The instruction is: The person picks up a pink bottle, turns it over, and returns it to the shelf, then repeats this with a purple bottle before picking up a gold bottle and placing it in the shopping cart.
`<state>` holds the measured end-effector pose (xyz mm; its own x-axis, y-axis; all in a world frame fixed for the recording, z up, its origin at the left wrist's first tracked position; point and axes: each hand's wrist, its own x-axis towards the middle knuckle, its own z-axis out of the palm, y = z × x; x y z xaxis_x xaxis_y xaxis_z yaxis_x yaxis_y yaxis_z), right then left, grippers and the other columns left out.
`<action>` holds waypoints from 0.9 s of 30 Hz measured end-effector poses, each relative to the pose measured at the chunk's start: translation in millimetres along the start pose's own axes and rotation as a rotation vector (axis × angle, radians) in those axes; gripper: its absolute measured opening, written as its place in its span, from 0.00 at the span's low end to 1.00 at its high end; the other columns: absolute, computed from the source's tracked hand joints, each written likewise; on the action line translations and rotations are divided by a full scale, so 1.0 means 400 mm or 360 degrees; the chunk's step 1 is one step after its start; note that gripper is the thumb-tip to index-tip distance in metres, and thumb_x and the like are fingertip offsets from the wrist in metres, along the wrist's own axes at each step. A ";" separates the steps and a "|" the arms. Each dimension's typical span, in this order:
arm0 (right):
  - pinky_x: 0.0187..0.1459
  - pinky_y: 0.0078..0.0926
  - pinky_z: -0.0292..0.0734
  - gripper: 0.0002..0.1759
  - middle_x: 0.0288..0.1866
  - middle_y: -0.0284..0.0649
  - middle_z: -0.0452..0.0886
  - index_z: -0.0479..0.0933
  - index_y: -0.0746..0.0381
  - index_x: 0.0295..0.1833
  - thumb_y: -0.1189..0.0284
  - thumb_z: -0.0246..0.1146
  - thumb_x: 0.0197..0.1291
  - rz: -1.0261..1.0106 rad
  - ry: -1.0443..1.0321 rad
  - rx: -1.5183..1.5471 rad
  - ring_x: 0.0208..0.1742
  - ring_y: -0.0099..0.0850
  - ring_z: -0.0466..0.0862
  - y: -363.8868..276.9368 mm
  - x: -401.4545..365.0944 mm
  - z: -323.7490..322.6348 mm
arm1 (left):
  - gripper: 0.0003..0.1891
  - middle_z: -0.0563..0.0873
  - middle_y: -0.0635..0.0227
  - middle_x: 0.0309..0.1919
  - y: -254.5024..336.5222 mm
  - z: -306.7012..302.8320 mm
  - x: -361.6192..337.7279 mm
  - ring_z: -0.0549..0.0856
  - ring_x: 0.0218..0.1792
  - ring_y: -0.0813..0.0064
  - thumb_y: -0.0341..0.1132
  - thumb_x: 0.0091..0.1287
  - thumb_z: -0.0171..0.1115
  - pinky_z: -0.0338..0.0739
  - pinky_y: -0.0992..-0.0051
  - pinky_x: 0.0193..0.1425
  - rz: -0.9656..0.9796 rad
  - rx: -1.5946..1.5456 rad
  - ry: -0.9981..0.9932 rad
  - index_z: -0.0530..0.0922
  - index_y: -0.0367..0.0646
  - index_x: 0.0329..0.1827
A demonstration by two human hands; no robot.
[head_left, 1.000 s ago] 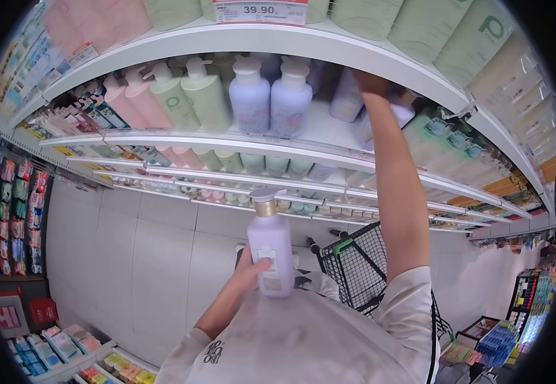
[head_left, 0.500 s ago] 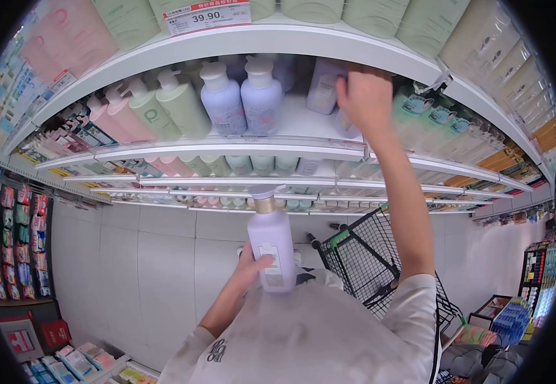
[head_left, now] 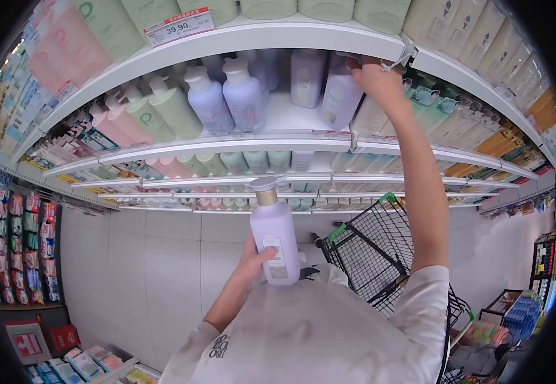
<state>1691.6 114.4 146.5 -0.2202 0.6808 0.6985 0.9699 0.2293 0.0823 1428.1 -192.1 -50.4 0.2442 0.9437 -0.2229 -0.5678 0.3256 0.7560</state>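
My left hand point(head_left: 252, 261) is wrapped round a lavender pump bottle point(head_left: 274, 233) with a gold collar, held upright before my chest. Its thumb lies across the front label. Up on the shelf, my right hand point(head_left: 378, 82) is closed at the top of a second lavender bottle point(head_left: 341, 99), which leans to the right. The fingertips are partly hidden there. Just left of it stands another lavender bottle point(head_left: 307, 80). Blue-violet pump bottles point(head_left: 245, 96) are further left on the same shelf.
Green pump bottles point(head_left: 174, 105) and clear-green bottles point(head_left: 443, 110) flank this shelf point(head_left: 291, 121). A higher shelf edge point(head_left: 329, 37) with a price tag point(head_left: 179, 27) runs above my right hand. Below stands a black wire shopping cart point(head_left: 374, 246). Hanging packets point(head_left: 25, 243) are at the left.
The lavender bottle at my right hand now shows more fully and leans right, its base near the shelf front. My view has shifted a little; my left hand still holds its bottle.
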 end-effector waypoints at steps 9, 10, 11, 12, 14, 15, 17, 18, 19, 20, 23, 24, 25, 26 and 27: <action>0.54 0.40 0.73 0.21 0.53 0.41 0.78 0.72 0.48 0.57 0.65 0.55 0.54 0.0075 -0.0572 0.0042 0.52 0.46 0.78 0.047 0.010 -0.019 | 0.37 0.78 0.57 0.52 -0.037 0.017 -0.035 0.79 0.53 0.67 0.37 0.54 0.70 0.73 0.67 0.57 0.0017 0.0011 0.0048 0.60 0.35 0.63; 0.54 0.40 0.72 0.22 0.54 0.41 0.77 0.71 0.48 0.58 0.65 0.55 0.55 0.0047 -0.0514 0.0084 0.53 0.46 0.77 0.049 0.009 -0.021 | 0.37 0.77 0.57 0.52 -0.034 0.021 -0.036 0.79 0.53 0.67 0.37 0.54 0.70 0.73 0.67 0.57 0.0024 0.0016 0.0083 0.60 0.35 0.63; 0.55 0.40 0.71 0.23 0.55 0.40 0.77 0.70 0.47 0.59 0.65 0.55 0.55 0.0020 -0.0453 0.0124 0.55 0.46 0.76 0.052 0.009 -0.025 | 0.37 0.77 0.57 0.52 -0.027 0.026 -0.036 0.79 0.53 0.67 0.37 0.54 0.70 0.73 0.67 0.57 0.0028 0.0026 0.0078 0.60 0.35 0.63; 0.55 0.40 0.71 0.23 0.55 0.40 0.77 0.70 0.47 0.59 0.65 0.55 0.55 0.0027 -0.0444 0.0125 0.55 0.46 0.76 0.054 0.008 -0.030 | 0.37 0.77 0.58 0.52 -0.018 0.033 -0.033 0.79 0.53 0.68 0.37 0.54 0.70 0.73 0.67 0.57 0.0060 0.0034 0.0065 0.60 0.35 0.63; 0.56 0.42 0.71 0.26 0.55 0.43 0.76 0.68 0.46 0.62 0.64 0.56 0.56 0.0006 -0.0452 0.0151 0.56 0.47 0.75 0.042 0.002 -0.056 | 0.37 0.77 0.59 0.52 -0.006 0.036 -0.021 0.79 0.52 0.69 0.37 0.54 0.70 0.74 0.67 0.57 0.0089 0.0043 0.0057 0.60 0.36 0.63; 0.56 0.42 0.71 0.26 0.55 0.43 0.76 0.68 0.46 0.62 0.64 0.56 0.56 0.0006 -0.0449 0.0157 0.56 0.47 0.75 0.042 -0.004 -0.064 | 0.36 0.77 0.59 0.51 -0.003 0.026 -0.008 0.78 0.52 0.69 0.36 0.54 0.69 0.74 0.68 0.56 0.0130 0.0107 0.0060 0.60 0.36 0.63; 0.58 0.43 0.69 0.27 0.56 0.46 0.75 0.66 0.48 0.65 0.66 0.57 0.57 -0.0194 -0.0308 0.0007 0.58 0.46 0.73 0.040 -0.018 -0.077 | 0.35 0.77 0.60 0.51 0.020 0.042 0.011 0.78 0.51 0.70 0.35 0.55 0.69 0.74 0.68 0.56 0.0175 0.0172 0.0074 0.60 0.36 0.63; 0.58 0.43 0.69 0.27 0.56 0.46 0.75 0.66 0.48 0.65 0.66 0.57 0.57 -0.0203 -0.0308 0.0016 0.58 0.46 0.73 0.042 -0.034 -0.081 | 0.35 0.77 0.60 0.51 0.039 0.067 0.017 0.78 0.51 0.70 0.34 0.55 0.68 0.73 0.68 0.56 0.0258 0.0224 0.0168 0.60 0.36 0.63; 0.58 0.44 0.68 0.27 0.56 0.47 0.75 0.66 0.52 0.64 0.68 0.58 0.57 -0.0205 -0.0305 0.0076 0.58 0.47 0.73 0.045 -0.058 -0.086 | 0.34 0.77 0.60 0.51 0.056 0.085 0.027 0.78 0.51 0.71 0.34 0.56 0.67 0.73 0.69 0.56 0.0340 0.0275 0.0265 0.60 0.36 0.64; 0.59 0.45 0.66 0.26 0.55 0.48 0.75 0.67 0.55 0.63 0.71 0.58 0.57 -0.0208 -0.0306 0.0138 0.58 0.47 0.73 0.036 -0.084 -0.101 | 0.34 0.77 0.60 0.51 0.064 0.090 0.038 0.78 0.51 0.71 0.34 0.56 0.67 0.73 0.69 0.56 0.0343 0.0270 0.0280 0.60 0.36 0.64; 0.56 0.40 0.69 0.20 0.50 0.46 0.78 0.73 0.63 0.54 0.76 0.61 0.54 -0.0445 0.0256 0.0678 0.51 0.43 0.77 -0.020 -0.222 -0.167 | 0.33 0.76 0.60 0.52 0.091 0.114 0.075 0.77 0.52 0.71 0.33 0.58 0.66 0.72 0.69 0.57 0.0418 0.0332 0.0227 0.60 0.36 0.64; 0.56 0.39 0.69 0.22 0.51 0.46 0.77 0.72 0.62 0.55 0.77 0.62 0.53 -0.0341 0.0105 0.0957 0.51 0.42 0.77 -0.040 -0.296 -0.162 | 0.33 0.75 0.60 0.53 0.104 0.141 0.080 0.77 0.53 0.71 0.34 0.59 0.65 0.72 0.70 0.57 0.0425 0.0334 0.0270 0.59 0.36 0.65; 0.56 0.36 0.70 0.23 0.52 0.44 0.77 0.70 0.63 0.58 0.76 0.62 0.54 -0.0149 -0.0203 0.1325 0.52 0.40 0.78 -0.066 -0.365 -0.170 | 0.33 0.75 0.61 0.53 0.108 0.157 0.087 0.76 0.53 0.71 0.34 0.60 0.64 0.71 0.70 0.58 0.0425 0.0338 0.0317 0.59 0.36 0.65; 0.55 0.34 0.70 0.25 0.53 0.43 0.77 0.69 0.63 0.60 0.75 0.62 0.55 0.0058 -0.0521 0.1679 0.52 0.38 0.78 -0.096 -0.430 -0.178 | 0.31 0.74 0.60 0.54 0.105 0.161 0.099 0.75 0.54 0.72 0.36 0.63 0.62 0.71 0.71 0.58 0.0450 0.0381 0.0302 0.59 0.35 0.65; 0.55 0.32 0.70 0.25 0.54 0.42 0.77 0.67 0.64 0.61 0.74 0.61 0.57 0.0225 -0.0778 0.1998 0.52 0.36 0.78 -0.119 -0.490 -0.178 | 0.31 0.74 0.60 0.54 0.106 0.169 0.111 0.75 0.54 0.72 0.36 0.63 0.62 0.71 0.71 0.58 0.0443 0.0384 0.0318 0.59 0.35 0.65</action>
<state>1695.9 -79.3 56.3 -0.3965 0.8665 0.3034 0.2964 0.4336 -0.8510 1467.8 -140.3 13.4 -0.0631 0.9942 -0.0869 -0.3841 0.0562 0.9216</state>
